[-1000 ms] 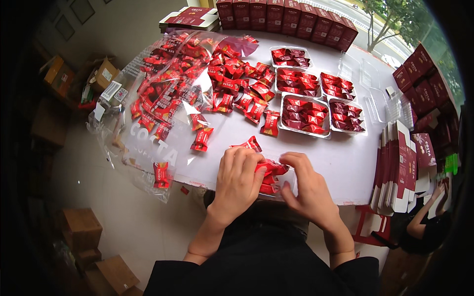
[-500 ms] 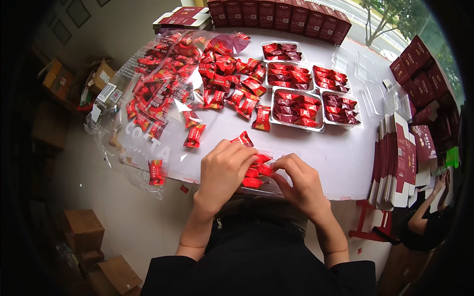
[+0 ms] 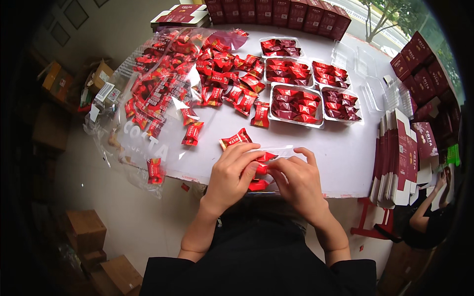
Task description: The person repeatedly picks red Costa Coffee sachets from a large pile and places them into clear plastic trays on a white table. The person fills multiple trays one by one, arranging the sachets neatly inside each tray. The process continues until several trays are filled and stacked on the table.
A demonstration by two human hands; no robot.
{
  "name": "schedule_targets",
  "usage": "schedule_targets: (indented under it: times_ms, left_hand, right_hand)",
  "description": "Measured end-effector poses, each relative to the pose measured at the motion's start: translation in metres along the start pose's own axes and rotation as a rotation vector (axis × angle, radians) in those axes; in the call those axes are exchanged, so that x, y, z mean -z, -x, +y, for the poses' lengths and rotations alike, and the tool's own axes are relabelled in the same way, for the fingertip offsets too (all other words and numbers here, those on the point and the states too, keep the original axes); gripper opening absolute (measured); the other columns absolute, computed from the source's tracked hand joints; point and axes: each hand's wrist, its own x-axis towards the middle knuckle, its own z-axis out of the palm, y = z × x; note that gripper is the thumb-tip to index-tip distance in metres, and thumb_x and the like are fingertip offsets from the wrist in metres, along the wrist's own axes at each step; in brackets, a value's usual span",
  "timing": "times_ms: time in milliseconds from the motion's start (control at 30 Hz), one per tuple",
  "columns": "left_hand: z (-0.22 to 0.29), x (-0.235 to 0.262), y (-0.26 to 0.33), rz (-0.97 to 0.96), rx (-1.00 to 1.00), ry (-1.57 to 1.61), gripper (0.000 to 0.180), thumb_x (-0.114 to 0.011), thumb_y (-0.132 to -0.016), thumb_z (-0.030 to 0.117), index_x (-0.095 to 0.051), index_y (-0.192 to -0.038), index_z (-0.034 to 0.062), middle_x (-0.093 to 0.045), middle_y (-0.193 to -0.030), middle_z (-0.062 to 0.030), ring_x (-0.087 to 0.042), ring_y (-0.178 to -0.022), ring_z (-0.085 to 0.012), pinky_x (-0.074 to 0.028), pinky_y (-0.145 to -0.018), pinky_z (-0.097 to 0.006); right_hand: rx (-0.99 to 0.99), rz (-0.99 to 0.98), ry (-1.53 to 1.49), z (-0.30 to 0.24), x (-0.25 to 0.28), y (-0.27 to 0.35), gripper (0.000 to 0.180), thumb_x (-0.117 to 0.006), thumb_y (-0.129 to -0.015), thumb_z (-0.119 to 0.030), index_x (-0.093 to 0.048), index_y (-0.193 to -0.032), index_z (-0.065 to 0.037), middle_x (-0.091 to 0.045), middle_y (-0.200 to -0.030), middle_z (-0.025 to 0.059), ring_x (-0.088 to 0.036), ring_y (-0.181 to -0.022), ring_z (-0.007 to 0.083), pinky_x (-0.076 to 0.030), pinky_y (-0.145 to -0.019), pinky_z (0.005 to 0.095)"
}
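Head view, near to far: at the near edge of the white counter [image 3: 340, 163], the left hand [image 3: 232, 175] and right hand [image 3: 296, 180] meet over a clear plastic tray [image 3: 276, 150], fingers curled and pinching small red wrapped candies [image 3: 259, 170]; a few sit in the tray, so this one appears only begun. One loose candy [image 3: 236, 138] lies just beyond the left hand. Toward the middle, four filled trays [image 3: 295, 104] stand in a cluster, which suggests that part is done, while empty clear trays [image 3: 375, 89] wait near the right edge. A large heap of unpacked candies [image 3: 197, 74] on a clear bag [image 3: 143, 133] covers the left side. Dark red boxes [image 3: 276, 11] line the far edge; flat cartons [image 3: 400, 158] stand at the right, cardboard boxes [image 3: 86, 229] on the floor.
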Motion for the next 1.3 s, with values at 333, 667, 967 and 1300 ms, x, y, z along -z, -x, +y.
schedule_targets:
  times_ms: [333, 667, 967, 1300]
  left_hand:
    - [0.009, 0.027, 0.0, -0.085, -0.054, -0.088, 0.026, -0.059, -0.078, 0.001, -0.067, -0.102, 0.0027, -0.056, -0.13, -0.0144, -0.051, -0.123, -0.0376, -0.041, -0.103, -0.045]
    - [0.017, 0.044, -0.014, -0.25, -0.214, -0.413, 0.018, -0.075, -0.069, 0.012, -0.067, -0.085, 0.0097, -0.058, -0.113, -0.0067, -0.052, -0.114, -0.0306, -0.043, -0.095, -0.042]
    - [0.008, 0.042, -0.028, -0.36, -0.343, -0.288, 0.012, -0.07, -0.075, 0.013, -0.065, -0.085, 0.0077, -0.057, -0.108, -0.008, -0.053, -0.109, -0.0295, -0.044, -0.092, -0.044]
    - [0.008, 0.017, -0.01, -0.199, -0.285, -0.257, 0.032, -0.071, -0.08, 0.023, -0.062, -0.106, 0.0077, -0.055, -0.125, -0.0131, -0.05, -0.122, -0.0319, -0.038, -0.105, -0.048]
  right_hand:
    - [-0.023, -0.078, 0.009, 0.0, 0.001, 0.001, 0.01, -0.067, -0.083, -0.008, -0.058, -0.088, -0.009, -0.062, -0.064, 0.0024, -0.06, -0.058, 0.0187, -0.041, -0.096, 0.0421]
    - [-0.121, -0.018, -0.059, -0.009, -0.003, 0.007, 0.013, -0.069, -0.083, -0.011, -0.059, -0.089, -0.01, -0.065, -0.068, 0.0008, -0.061, -0.059, 0.0176, -0.038, -0.092, 0.039]
    - [-0.122, -0.003, -0.025, -0.011, -0.006, 0.008, 0.016, -0.07, -0.081, -0.011, -0.061, -0.094, -0.01, -0.066, -0.074, 0.0022, -0.062, -0.066, 0.0173, -0.036, -0.091, 0.038]
    - [-0.14, -0.005, -0.008, -0.011, -0.006, 0.007, 0.019, -0.067, -0.079, -0.008, -0.06, -0.096, -0.008, -0.065, -0.077, 0.0021, -0.062, -0.07, 0.0178, -0.035, -0.091, 0.0383]
